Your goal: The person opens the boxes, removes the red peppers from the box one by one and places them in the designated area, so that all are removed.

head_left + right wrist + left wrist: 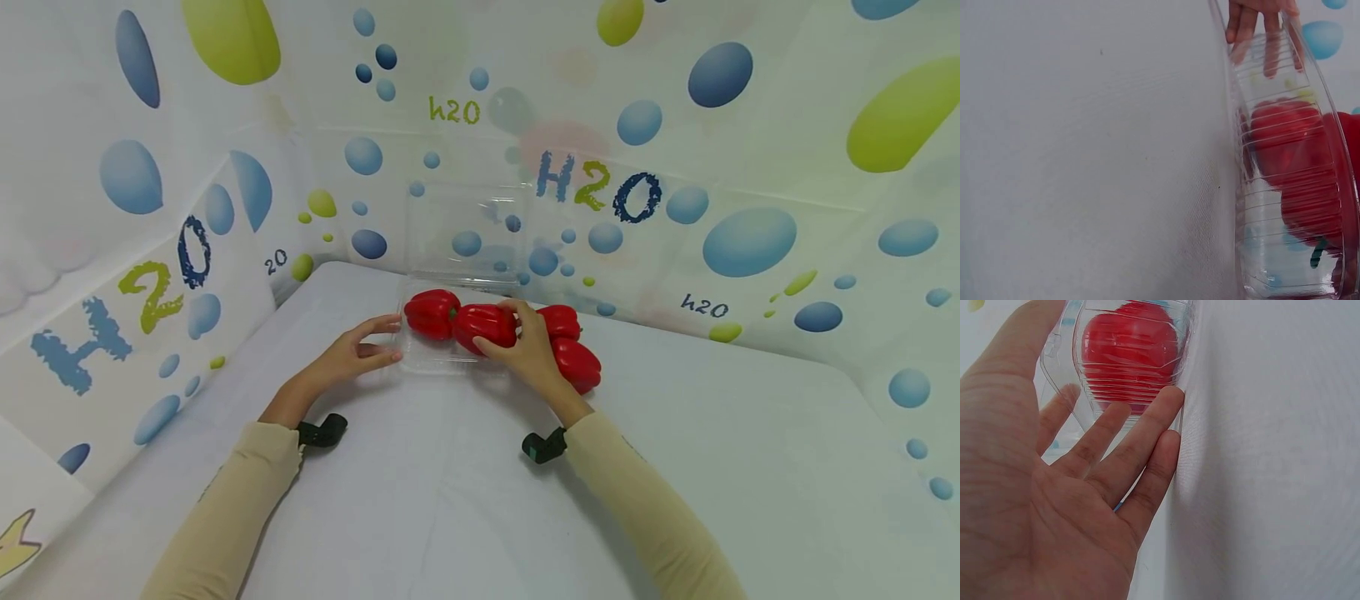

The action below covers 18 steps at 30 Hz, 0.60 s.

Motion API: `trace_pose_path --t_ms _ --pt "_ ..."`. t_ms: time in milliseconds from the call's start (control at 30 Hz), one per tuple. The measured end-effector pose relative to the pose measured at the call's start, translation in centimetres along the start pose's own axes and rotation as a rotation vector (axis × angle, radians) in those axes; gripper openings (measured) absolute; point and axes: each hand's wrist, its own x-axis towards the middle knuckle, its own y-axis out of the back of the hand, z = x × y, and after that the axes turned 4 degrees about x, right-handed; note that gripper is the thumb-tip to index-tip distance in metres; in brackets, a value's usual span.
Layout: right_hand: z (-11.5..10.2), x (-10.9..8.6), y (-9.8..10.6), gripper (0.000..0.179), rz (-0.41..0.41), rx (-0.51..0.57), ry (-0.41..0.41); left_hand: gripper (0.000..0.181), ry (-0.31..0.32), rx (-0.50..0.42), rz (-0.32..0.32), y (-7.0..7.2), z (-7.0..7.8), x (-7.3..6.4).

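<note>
A clear plastic clamshell container [450, 365] lies on the table, its transparent lid [442, 221] raised at the back. One red bell pepper [429, 315] sits in its left part. My right hand [531, 346] grips a second red bell pepper [483, 325] from the right, thumb in front and fingers behind, beside the first one. My left hand [348, 354] is at the container's left end, its fairly straight fingers [1147, 440] against the ribbed wall. Through the ribbed side in the right wrist view, a pepper [1291, 140] shows inside.
Two more red bell peppers, one behind [561, 320] and one in front [576, 365], lie just right of the container, partly behind my right hand. White cloth [450, 483] covers the table. A printed curtain [660, 275] stands along the back and left.
</note>
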Motion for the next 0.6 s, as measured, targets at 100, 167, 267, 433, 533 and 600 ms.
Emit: trace_pose_path --t_ms 100,167,267,433,533,600 --pt "0.01 -0.13 0.01 0.067 0.006 0.023 -0.007 0.07 0.001 0.001 -0.003 0.01 -0.01 -0.01" --pt "0.02 -0.2 0.04 0.067 0.008 0.035 -0.008 0.07 0.002 0.002 -0.003 0.0 0.0 0.0" --pt "0.06 -0.29 0.08 0.066 0.011 0.053 -0.001 0.07 0.005 0.001 -0.002 0.0 -0.08 0.02" --pt "-0.07 -0.49 0.18 0.065 0.021 0.079 -0.004 0.069 0.012 0.001 0.001 0.02 -0.13 0.04" --pt "-0.16 -0.64 0.24 0.065 0.028 0.09 -0.012 0.069 0.009 0.001 0.0 0.01 -0.04 0.05" --pt "-0.19 -0.75 0.29 0.065 0.034 0.103 -0.018 0.069 0.007 0.001 -0.002 0.01 -0.04 0.05"
